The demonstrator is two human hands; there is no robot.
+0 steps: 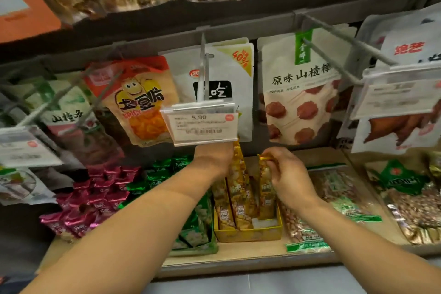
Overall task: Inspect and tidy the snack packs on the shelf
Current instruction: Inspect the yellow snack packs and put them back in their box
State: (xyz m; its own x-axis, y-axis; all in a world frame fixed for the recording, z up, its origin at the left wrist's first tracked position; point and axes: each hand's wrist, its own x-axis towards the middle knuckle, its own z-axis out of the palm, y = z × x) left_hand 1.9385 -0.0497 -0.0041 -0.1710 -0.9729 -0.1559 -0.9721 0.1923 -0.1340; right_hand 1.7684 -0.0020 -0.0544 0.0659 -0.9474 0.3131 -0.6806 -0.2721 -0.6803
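Your left forearm (133, 217) and right forearm (358, 229) reach over the shelf (238, 260) toward the yellow display box (248, 234), where at least 3 gold snack packs (222, 200) stand upright. Your right hand (290, 175) pinches the top seal of the rightmost gold pack (266, 193) between thumb and curled fingers. Your left hand (212, 157) sits just beside the tallest pack (238, 164), its fingers hidden behind the hanging price tag (202, 126), so I cannot tell what they grip. You look to be straightening this row. Next, seat the pinched pack level against its neighbours, easing it down without creasing the foil.
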